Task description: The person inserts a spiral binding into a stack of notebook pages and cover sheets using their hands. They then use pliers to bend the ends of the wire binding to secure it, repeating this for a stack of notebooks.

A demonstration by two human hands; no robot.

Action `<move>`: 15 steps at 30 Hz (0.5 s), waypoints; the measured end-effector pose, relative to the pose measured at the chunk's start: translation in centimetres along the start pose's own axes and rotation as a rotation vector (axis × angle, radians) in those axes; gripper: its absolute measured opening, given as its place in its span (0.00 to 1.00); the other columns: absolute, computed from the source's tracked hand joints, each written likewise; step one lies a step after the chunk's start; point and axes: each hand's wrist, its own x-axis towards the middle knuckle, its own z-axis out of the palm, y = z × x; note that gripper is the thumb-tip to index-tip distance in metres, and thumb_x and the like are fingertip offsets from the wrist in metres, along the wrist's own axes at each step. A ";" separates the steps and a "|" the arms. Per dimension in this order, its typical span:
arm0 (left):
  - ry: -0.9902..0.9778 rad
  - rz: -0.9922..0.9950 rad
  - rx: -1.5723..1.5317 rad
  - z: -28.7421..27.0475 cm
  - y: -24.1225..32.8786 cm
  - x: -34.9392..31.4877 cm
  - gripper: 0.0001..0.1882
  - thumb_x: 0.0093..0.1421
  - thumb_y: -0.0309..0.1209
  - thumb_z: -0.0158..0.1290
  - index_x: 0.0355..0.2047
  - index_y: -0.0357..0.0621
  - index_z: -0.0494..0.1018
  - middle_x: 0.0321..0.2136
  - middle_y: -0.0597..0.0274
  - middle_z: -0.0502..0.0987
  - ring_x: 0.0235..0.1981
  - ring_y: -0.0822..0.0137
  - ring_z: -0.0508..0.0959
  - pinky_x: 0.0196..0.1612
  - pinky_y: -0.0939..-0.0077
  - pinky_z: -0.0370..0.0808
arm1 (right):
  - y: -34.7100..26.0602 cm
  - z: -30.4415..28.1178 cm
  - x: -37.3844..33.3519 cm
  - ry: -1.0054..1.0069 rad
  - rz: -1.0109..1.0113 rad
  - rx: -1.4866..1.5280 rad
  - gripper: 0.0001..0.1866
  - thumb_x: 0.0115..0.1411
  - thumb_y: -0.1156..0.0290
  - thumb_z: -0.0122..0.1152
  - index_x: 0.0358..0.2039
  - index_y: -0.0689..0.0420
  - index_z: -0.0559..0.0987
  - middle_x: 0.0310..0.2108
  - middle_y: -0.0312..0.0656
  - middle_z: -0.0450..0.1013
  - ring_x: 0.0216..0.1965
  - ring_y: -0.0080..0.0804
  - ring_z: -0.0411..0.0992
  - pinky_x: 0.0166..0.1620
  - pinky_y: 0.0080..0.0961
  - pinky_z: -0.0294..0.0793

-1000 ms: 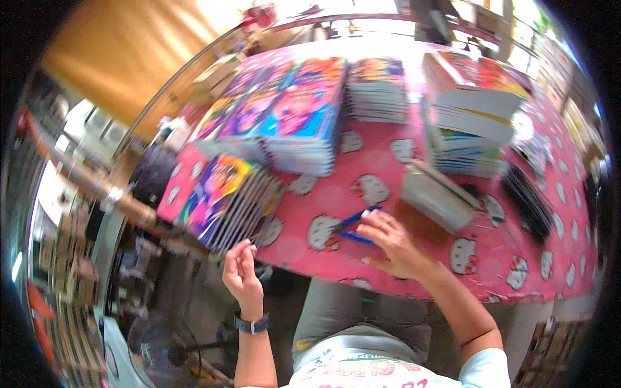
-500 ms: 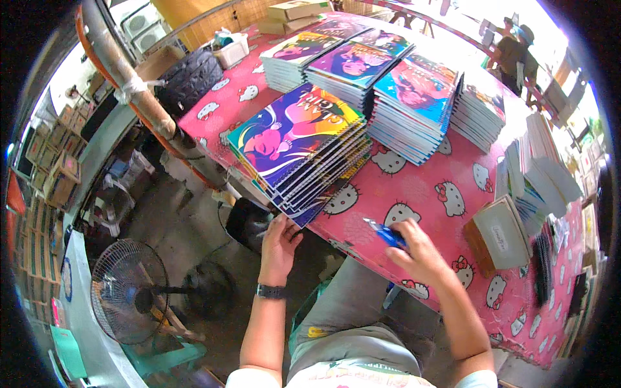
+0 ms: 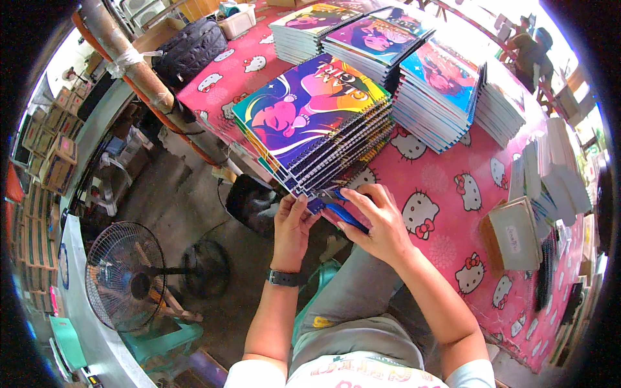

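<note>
A stack of spiral notebooks (image 3: pixel 304 119) with purple, yellow and orange covers stands at the table's near edge, its black wire bindings facing me. My left hand (image 3: pixel 294 226), with a dark watch on its wrist, pinches the near corner of a notebook low in the stack. In my right hand (image 3: pixel 381 223) is a pair of blue-handled pliers (image 3: pixel 349 218). Their jaws reach the binding's end at that same corner, right beside my left fingertips. Whether the jaws grip the wire is too small to tell.
More notebook stacks (image 3: pixel 433 84) stand behind on the pink patterned table (image 3: pixel 446 252). A small box (image 3: pixel 517 239), paper piles (image 3: pixel 559 171) and black binding coils (image 3: pixel 548 271) lie at the right. A black bag (image 3: pixel 191 48) sits far left, with a post (image 3: pixel 139 77) beside the table and a fan (image 3: pixel 126 275) below.
My right hand has brought the pliers left, from over the table to the notebook's corner. My left hand stays pinched there. The view has shifted slightly.
</note>
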 end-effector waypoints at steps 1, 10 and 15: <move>0.001 0.000 0.001 0.1 0.0 -0.1 0.04 0.62 0.29 0.52 0.36 0.49 0.68 0.34 0.68 0.77 0.36 0.73 0.78 0.38 0.73 0.79 | -0.1 -0.1 0.1 -0.008 -0.010 -0.020 0.29 0.45 0.68 0.68 0.50 0.52 0.72 0.40 0.46 0.67 0.43 0.46 0.67 0.45 0.40 0.69; -0.022 0.010 0.021 0.1 0.0 -0.2 0.05 0.61 0.29 0.52 0.36 0.50 0.67 0.33 0.69 0.76 0.34 0.74 0.77 0.39 0.72 0.78 | 0.0 -0.5 0.7 -0.207 0.291 0.378 0.22 0.48 0.67 0.67 0.44 0.57 0.76 0.30 0.45 0.69 0.31 0.45 0.72 0.38 0.36 0.73; 0.124 0.174 0.211 1.3 0.5 -0.5 0.09 0.61 0.31 0.54 0.40 0.50 0.68 0.36 0.70 0.75 0.37 0.76 0.76 0.38 0.78 0.75 | -0.6 -1.3 0.5 -0.096 0.102 0.075 0.26 0.45 0.67 0.68 0.47 0.56 0.73 0.37 0.46 0.68 0.40 0.45 0.69 0.44 0.37 0.70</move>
